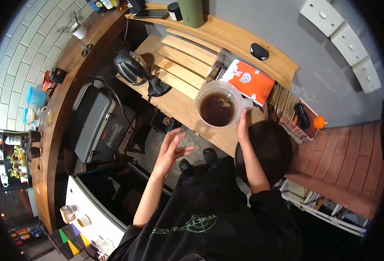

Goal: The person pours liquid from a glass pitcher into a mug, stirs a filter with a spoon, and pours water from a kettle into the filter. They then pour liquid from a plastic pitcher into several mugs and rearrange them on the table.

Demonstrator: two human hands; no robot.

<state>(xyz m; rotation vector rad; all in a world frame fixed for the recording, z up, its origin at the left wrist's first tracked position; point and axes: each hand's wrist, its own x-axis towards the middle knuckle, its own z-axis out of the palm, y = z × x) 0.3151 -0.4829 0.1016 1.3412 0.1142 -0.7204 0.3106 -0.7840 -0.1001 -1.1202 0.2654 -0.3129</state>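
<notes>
A clear plastic jug [239,104] with dark brown liquid, like tea, is in my right hand [242,127], which grips it by the handle side. Small brownish bits float on the liquid. The jug is held over the wooden bench, beside an orange spiral notebook [255,82]. My left hand [170,151] hangs in the air lower left of the jug, its fingers spread, touching nothing. Further left on the bench stands a black electric kettle [127,65], with a black cloth-like piece [158,88] beside it.
Wooden slats [187,61] lie on the bench, under a shelf [226,37] with a green cylinder [191,13]. A round black seat [265,150] is by my right arm. At left stand a dark grey case [92,124], a white-fronted open drawer [94,209] and a long wooden counter [61,113].
</notes>
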